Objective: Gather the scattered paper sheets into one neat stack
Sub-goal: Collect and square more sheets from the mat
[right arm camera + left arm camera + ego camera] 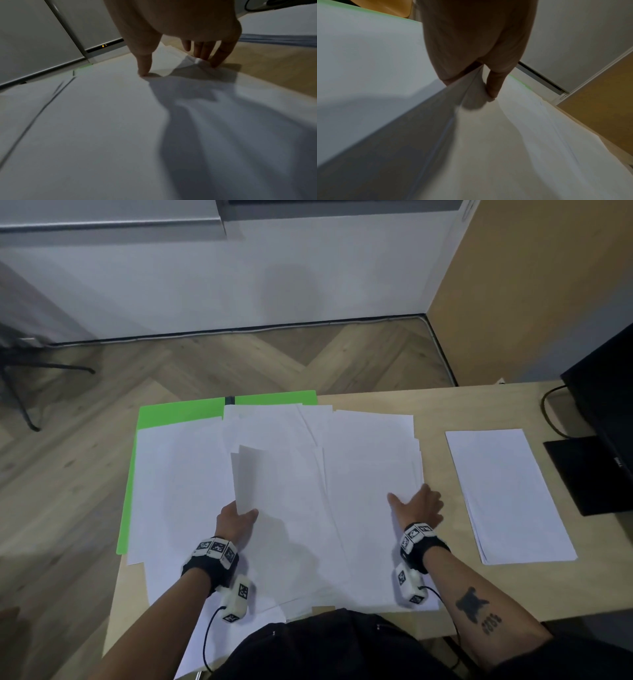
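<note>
Starting at the left, the green folder [178, 414] is lying under the loose paper sheets [291, 508], which are spreading in overlapping layers across the counter [445, 405] in front of the person. The sheets are looking thin, light and floppy, likely to slide over one another (and to crease if squeezed), so edges and corners are seeming the best places to take hold. The left hand [236, 520] is pinching the near edge of a few raised sheets, which are bending upward. Further right, the right hand [416, 506] is lying spread, fingertips pressing the pile's right edge, grasping nothing. A squared stack [507, 494] is sitting apart at the far right
</note>
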Action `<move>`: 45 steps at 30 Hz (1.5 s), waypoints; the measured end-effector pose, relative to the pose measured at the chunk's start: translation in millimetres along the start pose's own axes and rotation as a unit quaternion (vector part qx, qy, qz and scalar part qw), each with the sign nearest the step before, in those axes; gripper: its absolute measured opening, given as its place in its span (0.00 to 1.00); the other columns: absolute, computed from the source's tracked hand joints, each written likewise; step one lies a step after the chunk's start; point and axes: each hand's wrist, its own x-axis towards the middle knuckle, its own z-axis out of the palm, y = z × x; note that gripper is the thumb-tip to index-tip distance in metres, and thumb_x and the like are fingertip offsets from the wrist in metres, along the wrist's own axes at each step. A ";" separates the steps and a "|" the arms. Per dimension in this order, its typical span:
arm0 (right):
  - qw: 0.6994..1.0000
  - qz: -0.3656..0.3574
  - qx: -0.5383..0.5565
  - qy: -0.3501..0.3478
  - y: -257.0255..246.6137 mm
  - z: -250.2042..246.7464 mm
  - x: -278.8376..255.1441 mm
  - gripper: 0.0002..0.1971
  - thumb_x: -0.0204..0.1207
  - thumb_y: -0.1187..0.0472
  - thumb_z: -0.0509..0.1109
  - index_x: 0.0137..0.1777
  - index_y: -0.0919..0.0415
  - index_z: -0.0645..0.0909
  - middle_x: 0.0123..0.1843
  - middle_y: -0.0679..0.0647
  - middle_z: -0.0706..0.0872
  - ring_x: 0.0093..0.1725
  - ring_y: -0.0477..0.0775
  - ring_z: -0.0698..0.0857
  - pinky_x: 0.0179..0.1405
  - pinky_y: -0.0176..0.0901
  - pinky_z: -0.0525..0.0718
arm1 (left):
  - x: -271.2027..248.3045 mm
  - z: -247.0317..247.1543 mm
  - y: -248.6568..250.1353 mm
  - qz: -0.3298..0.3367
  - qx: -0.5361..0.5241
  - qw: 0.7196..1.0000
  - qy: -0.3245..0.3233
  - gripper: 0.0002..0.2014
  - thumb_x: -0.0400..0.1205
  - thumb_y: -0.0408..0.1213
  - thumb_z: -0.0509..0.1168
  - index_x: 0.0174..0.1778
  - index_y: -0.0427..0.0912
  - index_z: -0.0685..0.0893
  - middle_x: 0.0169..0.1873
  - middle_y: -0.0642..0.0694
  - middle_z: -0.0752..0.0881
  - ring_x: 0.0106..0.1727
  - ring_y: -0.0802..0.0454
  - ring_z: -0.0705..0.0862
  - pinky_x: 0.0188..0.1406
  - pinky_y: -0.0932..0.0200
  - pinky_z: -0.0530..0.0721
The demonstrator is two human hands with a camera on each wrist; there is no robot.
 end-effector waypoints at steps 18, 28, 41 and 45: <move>0.993 0.036 0.108 -0.013 21.4 -21.1 20.3 0.11 0.74 0.73 0.71 0.55 0.64 0.81 0.56 0.64 0.86 0.54 0.69 0.85 0.50 0.54 0.84 | -8.8 -1.7 -3.8 -0.008 0.018 1.000 0.004 0.06 0.80 0.36 0.69 0.51 0.40 0.86 0.45 0.42 0.86 0.49 0.41 0.84 0.49 0.55 0.78; 0.986 0.013 0.162 0.019 42.6 -37.9 28.8 0.08 0.69 0.66 0.78 0.35 0.65 0.82 0.35 0.59 0.88 0.39 0.62 0.82 0.36 0.42 0.74 | -13.4 -0.4 -1.0 -0.005 0.020 1.000 0.008 0.07 0.80 0.35 0.68 0.53 0.39 0.85 0.45 0.41 0.85 0.47 0.42 0.82 0.47 0.55 0.77; 0.921 -0.121 0.357 0.102 -37.0 -94.6 -24.3 0.05 0.76 0.67 0.74 0.50 0.65 0.87 0.45 0.55 0.90 0.48 0.54 0.89 0.46 0.41 0.84 | -11.9 -2.7 2.1 -0.039 -0.021 0.999 0.005 0.08 0.79 0.35 0.69 0.53 0.40 0.86 0.47 0.41 0.87 0.49 0.42 0.84 0.50 0.54 0.80; 0.887 -0.232 0.400 -0.006 -83.2 -119.5 -70.3 0.07 0.73 0.70 0.78 0.50 0.66 0.91 0.44 0.51 0.93 0.43 0.43 0.90 0.48 0.41 0.88 | -11.8 -3.2 1.9 -0.038 -0.025 0.999 0.005 0.07 0.78 0.34 0.70 0.51 0.41 0.87 0.47 0.39 0.88 0.48 0.41 0.85 0.50 0.54 0.81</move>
